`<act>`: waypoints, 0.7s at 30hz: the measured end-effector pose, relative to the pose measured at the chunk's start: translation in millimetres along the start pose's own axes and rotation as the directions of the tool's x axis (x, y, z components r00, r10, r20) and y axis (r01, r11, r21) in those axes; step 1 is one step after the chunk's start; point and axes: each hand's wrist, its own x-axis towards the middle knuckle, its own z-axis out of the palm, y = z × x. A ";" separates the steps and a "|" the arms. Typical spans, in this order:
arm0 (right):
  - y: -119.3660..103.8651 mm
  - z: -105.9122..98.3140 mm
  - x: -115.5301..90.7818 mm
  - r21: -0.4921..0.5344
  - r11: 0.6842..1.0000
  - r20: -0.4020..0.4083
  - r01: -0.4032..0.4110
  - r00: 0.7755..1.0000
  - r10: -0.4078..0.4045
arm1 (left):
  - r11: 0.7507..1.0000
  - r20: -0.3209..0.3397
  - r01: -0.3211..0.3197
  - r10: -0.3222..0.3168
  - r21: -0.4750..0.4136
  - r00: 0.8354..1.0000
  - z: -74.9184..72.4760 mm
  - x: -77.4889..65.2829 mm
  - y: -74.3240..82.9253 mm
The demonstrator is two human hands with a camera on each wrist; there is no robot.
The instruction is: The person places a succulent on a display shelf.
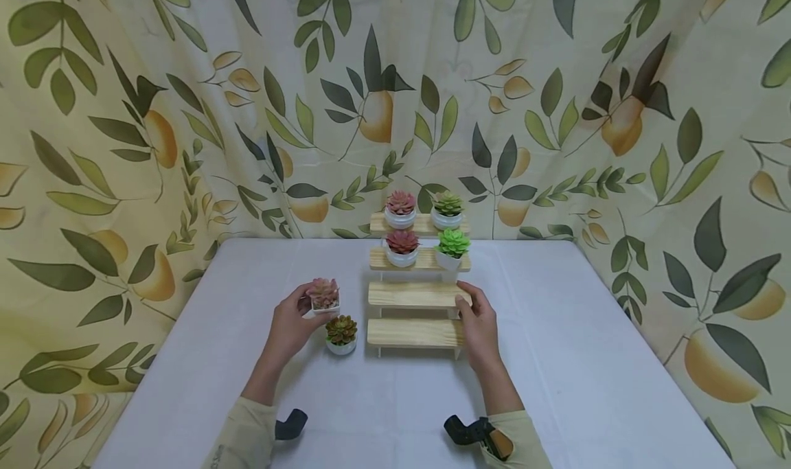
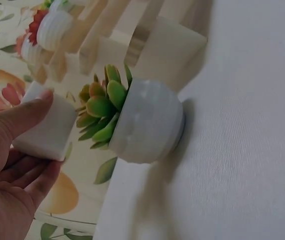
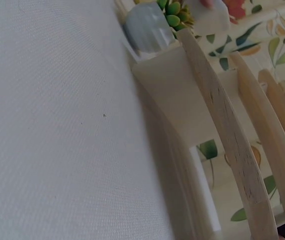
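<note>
Head view: the pink succulent [image 1: 323,292], in its square white pot [image 2: 47,127], is held above the table [image 1: 395,400] left of the stepped wooden stand [image 1: 414,294], pinched by the left hand [image 1: 293,323]. If that pinch slackens, the smooth-sided pot could slip. The green succulent [image 1: 341,330] just beside might tip if brushed. The right hand [image 1: 480,325] grips the stand's right edge; a jolt there could topple the four potted succulents [image 1: 402,244] on its upper tiers.
</note>
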 end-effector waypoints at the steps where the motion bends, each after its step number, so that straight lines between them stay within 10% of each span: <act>1: -4.0 0.6 -1.9 -0.001 1.000 0.001 -0.006 1.000 0.006 | 1.000 -0.001 0.002 -0.002 -0.006 1.000 1.4 -0.1 0.8; 21: -14.6 0.5 -9.6 0.011 1.000 0.020 0.015 1.000 -0.015 | 0.994 -0.001 -0.061 0.061 -0.086 0.998 26.0 -1.9 18.3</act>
